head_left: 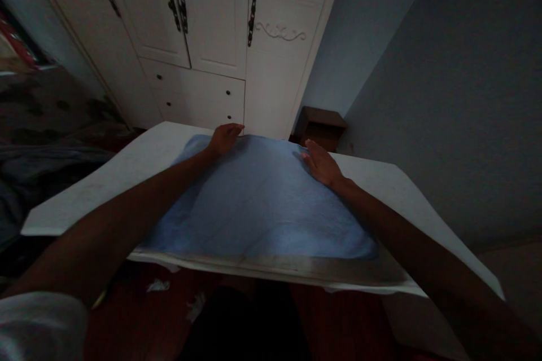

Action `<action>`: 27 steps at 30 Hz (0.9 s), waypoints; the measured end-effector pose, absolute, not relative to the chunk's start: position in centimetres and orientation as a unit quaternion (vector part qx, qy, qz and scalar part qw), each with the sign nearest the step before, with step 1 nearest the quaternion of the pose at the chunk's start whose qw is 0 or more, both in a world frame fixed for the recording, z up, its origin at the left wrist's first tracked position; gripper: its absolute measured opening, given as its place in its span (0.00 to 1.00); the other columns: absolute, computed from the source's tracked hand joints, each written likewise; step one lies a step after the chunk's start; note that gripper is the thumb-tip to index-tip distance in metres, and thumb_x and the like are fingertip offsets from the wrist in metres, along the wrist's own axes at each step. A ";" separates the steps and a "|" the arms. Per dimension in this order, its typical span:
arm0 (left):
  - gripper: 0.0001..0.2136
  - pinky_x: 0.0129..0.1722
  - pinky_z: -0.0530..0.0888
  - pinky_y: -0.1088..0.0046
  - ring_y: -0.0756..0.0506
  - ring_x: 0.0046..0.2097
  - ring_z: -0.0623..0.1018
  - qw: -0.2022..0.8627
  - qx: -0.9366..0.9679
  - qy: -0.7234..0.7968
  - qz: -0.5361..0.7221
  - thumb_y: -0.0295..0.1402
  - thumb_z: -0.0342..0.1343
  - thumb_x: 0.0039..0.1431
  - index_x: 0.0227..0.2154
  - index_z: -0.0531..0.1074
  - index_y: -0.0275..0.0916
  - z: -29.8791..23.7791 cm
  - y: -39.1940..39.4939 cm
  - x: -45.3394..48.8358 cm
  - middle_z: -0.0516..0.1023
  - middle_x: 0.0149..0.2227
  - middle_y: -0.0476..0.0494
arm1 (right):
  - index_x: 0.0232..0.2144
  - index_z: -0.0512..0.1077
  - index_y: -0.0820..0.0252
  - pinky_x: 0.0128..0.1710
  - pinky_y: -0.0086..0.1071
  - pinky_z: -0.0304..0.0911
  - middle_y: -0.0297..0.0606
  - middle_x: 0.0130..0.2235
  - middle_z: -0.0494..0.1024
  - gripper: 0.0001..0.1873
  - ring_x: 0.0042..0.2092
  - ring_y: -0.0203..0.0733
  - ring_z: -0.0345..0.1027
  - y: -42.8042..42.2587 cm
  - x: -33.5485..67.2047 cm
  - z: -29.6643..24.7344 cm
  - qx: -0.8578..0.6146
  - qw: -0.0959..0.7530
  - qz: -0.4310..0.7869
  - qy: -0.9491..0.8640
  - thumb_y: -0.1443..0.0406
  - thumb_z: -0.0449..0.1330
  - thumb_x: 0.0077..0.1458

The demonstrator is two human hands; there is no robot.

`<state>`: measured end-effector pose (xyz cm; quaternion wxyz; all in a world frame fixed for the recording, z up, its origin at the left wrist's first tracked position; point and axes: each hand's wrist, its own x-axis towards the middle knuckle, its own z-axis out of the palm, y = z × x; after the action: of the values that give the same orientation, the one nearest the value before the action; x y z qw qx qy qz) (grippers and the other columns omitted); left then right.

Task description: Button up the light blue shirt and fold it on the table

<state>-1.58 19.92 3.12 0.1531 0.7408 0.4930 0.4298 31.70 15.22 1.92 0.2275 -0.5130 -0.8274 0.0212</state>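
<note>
A blue cloth (pixel 262 203), perhaps a towel, lies spread flat over the middle of a white table (pixel 372 177). Near its far edge, left of centre, is my left hand (pixel 226 138), fingers stretched forward over the cloth. My right hand (pixel 322 163) is at the cloth's far right corner, its fingers extended and pointing inward. Neither hand grips the cloth; whether the palms press on it is hard to tell in the dim light. My forearms pass over the cloth's left and right sides.
Beyond the table stands a white wardrobe (pixel 215 11) with dark handles. A small brown cabinet (pixel 324 121) sits by the grey wall at the right. Dark fabric (pixel 25 180) is heaped at the left. White scraps (pixel 158 286) lie on the reddish floor below.
</note>
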 end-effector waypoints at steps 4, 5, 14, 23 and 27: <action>0.23 0.48 0.70 0.65 0.43 0.44 0.76 0.180 0.780 0.462 0.382 0.49 0.43 0.62 0.37 0.76 0.34 5.8 15.8 -0.3 0.80 0.40 0.38 | 0.66 0.51 0.61 0.66 0.53 0.45 0.46 0.66 0.56 0.38 0.67 0.53 0.47 9.1 30.9 2.9 -0.495 0.245 0.035 -0.833 0.45 0.37 0.63; 0.24 0.48 0.71 0.66 0.43 0.44 0.77 0.188 0.794 0.449 0.363 0.49 0.43 0.63 0.37 0.76 0.34 6.5 14.2 0.6 0.80 0.41 0.39 | 0.66 0.50 0.61 0.66 0.53 0.46 0.46 0.66 0.55 0.37 0.67 0.53 0.47 7.4 30.1 3.1 -0.480 0.244 0.037 -0.842 0.45 0.38 0.64; 0.28 0.65 0.52 0.56 0.42 0.67 0.56 0.087 0.872 0.423 0.229 0.49 0.39 0.66 0.58 0.64 0.35 5.8 -0.3 5.0 0.65 0.62 0.37 | 0.67 0.47 0.63 0.64 0.54 0.49 0.52 0.66 0.54 0.37 0.68 0.53 0.44 -4.3 25.3 2.6 -0.378 0.218 -0.025 -0.899 0.50 0.48 0.63; 0.29 0.65 0.55 0.57 0.41 0.65 0.61 0.033 0.836 0.520 0.173 0.50 0.37 0.64 0.55 0.69 0.36 1.3 -0.4 -5.3 0.66 0.61 0.38 | 0.62 0.59 0.55 0.64 0.53 0.50 0.44 0.64 0.60 0.30 0.65 0.51 0.53 -3.9 35.5 0.1 -0.465 0.178 -0.005 -0.867 0.49 0.48 0.63; 0.31 0.64 0.56 0.58 0.38 0.65 0.60 -0.003 0.788 0.591 0.171 0.49 0.37 0.63 0.55 0.68 0.29 2.3 -0.7 -9.1 0.65 0.61 0.31 | 0.62 0.59 0.52 0.64 0.54 0.51 0.40 0.65 0.59 0.31 0.65 0.53 0.53 -4.8 39.5 0.1 -0.528 0.211 0.025 -0.822 0.48 0.48 0.62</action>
<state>-9.15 -0.72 2.28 -0.0026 0.7885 0.5909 0.1708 39.47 -4.76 0.07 0.2105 -0.5280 -0.8224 0.0245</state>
